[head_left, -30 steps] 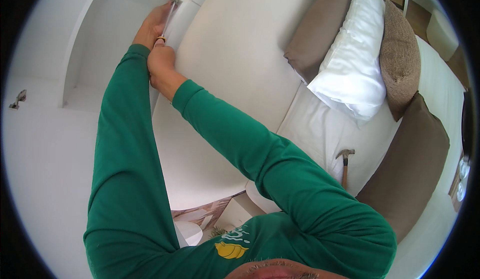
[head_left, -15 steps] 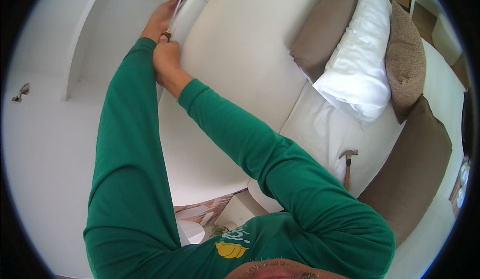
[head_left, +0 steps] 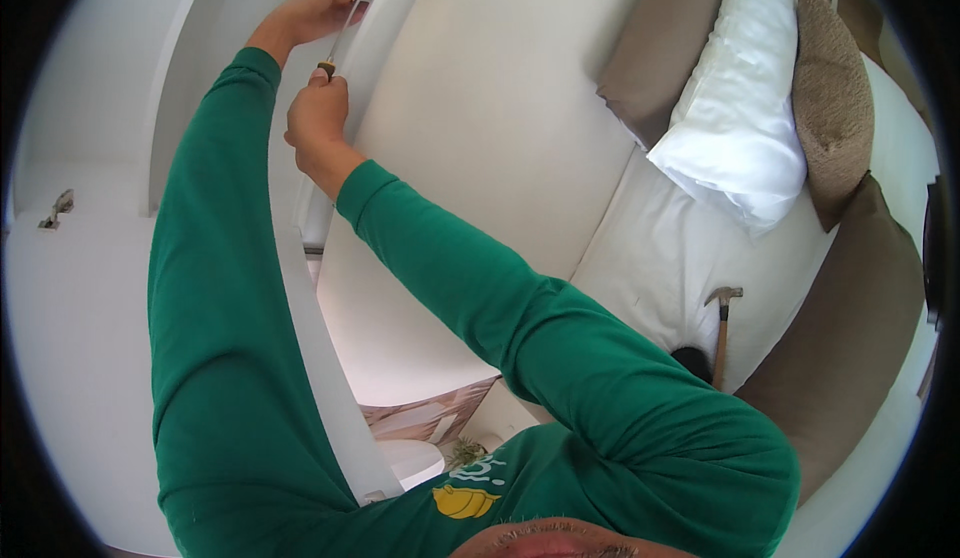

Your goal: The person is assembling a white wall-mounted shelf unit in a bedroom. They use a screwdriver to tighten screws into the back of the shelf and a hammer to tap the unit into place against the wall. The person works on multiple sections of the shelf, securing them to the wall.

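My right hand (head_left: 320, 116) is closed round the handle of a screwdriver (head_left: 346, 40), whose long metal shaft points up and away. Its tip meets the inner edge of a white cabinet (head_left: 160, 108) at the top of the view. Beside that tip is my left hand (head_left: 312, 14), its fingers bunched together against the cabinet wall. Whatever small part they pinch is too hidden to name. A metal hinge (head_left: 57, 209) sits on the white door panel (head_left: 80, 358) to the left.
To the right, a bed or couch (head_left: 480, 158) carries a white pillow (head_left: 735, 118) and several brown cushions (head_left: 835, 348). A claw hammer (head_left: 722, 328) lies on its white sheet, near a dark object (head_left: 692, 361). A plant (head_left: 465, 452) shows low down, beyond my chest.
My left hand has shifted and shows more fully beside the screwdriver tip. The right hand has drawn slightly left and down, opening a gap between the forearms. The view has shifted a little.
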Tool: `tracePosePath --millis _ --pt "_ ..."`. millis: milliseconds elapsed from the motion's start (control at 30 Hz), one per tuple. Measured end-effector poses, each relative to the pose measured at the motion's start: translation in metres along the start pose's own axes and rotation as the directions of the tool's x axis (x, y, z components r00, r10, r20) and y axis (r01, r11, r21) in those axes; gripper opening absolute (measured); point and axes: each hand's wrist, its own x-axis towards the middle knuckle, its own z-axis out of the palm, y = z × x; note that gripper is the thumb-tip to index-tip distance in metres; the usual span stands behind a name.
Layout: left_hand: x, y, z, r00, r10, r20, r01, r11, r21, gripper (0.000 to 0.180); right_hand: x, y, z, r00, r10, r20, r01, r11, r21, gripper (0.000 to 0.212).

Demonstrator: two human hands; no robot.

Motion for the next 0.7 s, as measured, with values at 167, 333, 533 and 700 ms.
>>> tracePosePath --millis 167,333,533,700 --pt "-0.018 0.016 0.0 0.991 0.017 0.13 -0.003 0.994 -0.105 0.054 0.006 0.007 0.024 0.997 0.054 -0.047 -0.042 0.975 0.22 0.034" --pt "-0.008 0.013 0.001 1.0 0.029 -0.012 -0.023 0.933 0.36 0.068 0.009 0.012 0.021 0.995 0.033 -0.099 -0.009 0.973 0.233 0.03" --pt "0.005 0.003 -0.002 0.999 0.018 0.03 -0.028 0.929 0.369 0.065 0.001 0.007 0.01 1.0 -0.021 0.022 0.013 0.947 0.321 0.028" --pt "0.006 0.007 -0.008 0.996 -0.023 0.082 0.008 0.983 0.183 0.067 -0.013 -0.001 -0.002 0.997 -0.081 -0.019 0.083 0.966 0.243 0.024"
